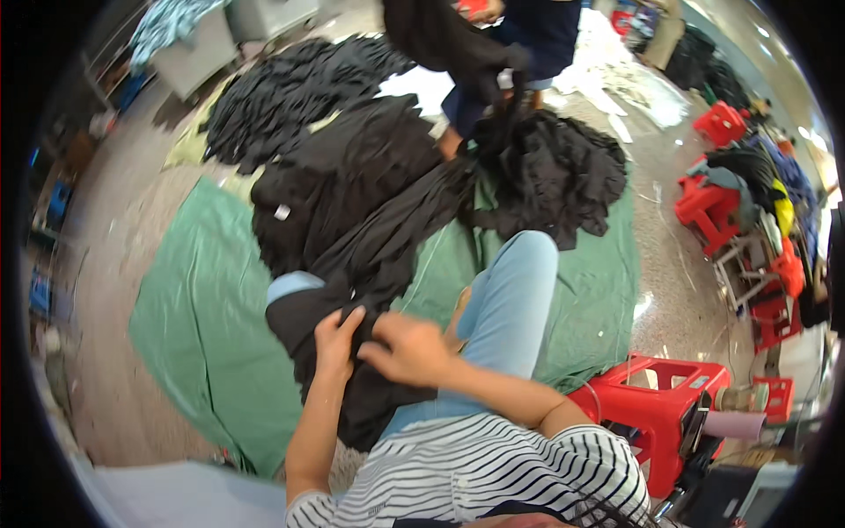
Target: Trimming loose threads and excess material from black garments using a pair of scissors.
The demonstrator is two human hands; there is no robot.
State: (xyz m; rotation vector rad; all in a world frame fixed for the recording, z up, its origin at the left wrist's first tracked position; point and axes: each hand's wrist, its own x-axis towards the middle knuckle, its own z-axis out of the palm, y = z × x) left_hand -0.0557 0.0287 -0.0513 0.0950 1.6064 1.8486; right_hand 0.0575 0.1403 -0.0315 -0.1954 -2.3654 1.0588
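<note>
A black garment (308, 326) lies across my left thigh and lap. My left hand (335, 345) pinches a fold of it between thumb and fingers, near the knee. Close beside it on the right is my right hand (407, 349), its fingers curled in, over the same cloth. Whatever is inside those curled fingers is hidden, and the hand is slightly blurred. From the lap, the dark cloth reaches toward a large heap of black garments (334, 180) in front of my knees, where a small white label shows.
Green sheeting (207, 308) covers the floor under the heaps. More black garments lie in a right-hand pile (554, 172) and a far-left pile (290, 97). Another person (546, 40) stands ahead with dark cloth. A red stool (656, 387) is at my right; more stools stand beyond.
</note>
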